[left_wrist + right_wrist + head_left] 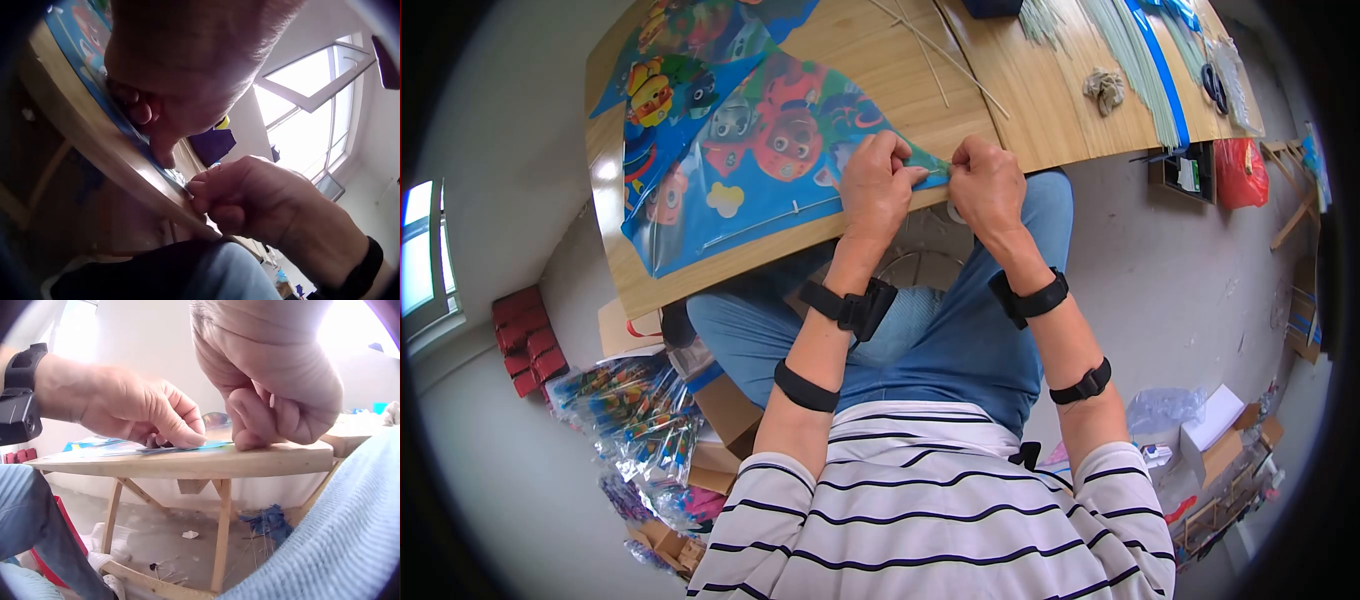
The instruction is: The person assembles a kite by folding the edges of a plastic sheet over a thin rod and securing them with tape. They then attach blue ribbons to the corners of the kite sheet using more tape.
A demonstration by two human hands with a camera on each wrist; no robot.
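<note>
A blue printed plastic sheet with cartoon figures lies along the table's near edge in the head view, a thin white stick across its lower part. Its narrow right corner is between the hands. The left hand pinches the sheet's edge near that corner, thumb pointing right. Close beside it, the right hand pinches the corner tip with curled fingers. In the right wrist view, the left hand and right hand are at the tabletop, with a strip of blue sheet between them.
On the wooden table are loose thin sticks, a crumpled cloth, bundled pale strips and dark scissors. A red bag hangs off the table's right side. Plastic-wrapped goods and boxes stand on the floor at left.
</note>
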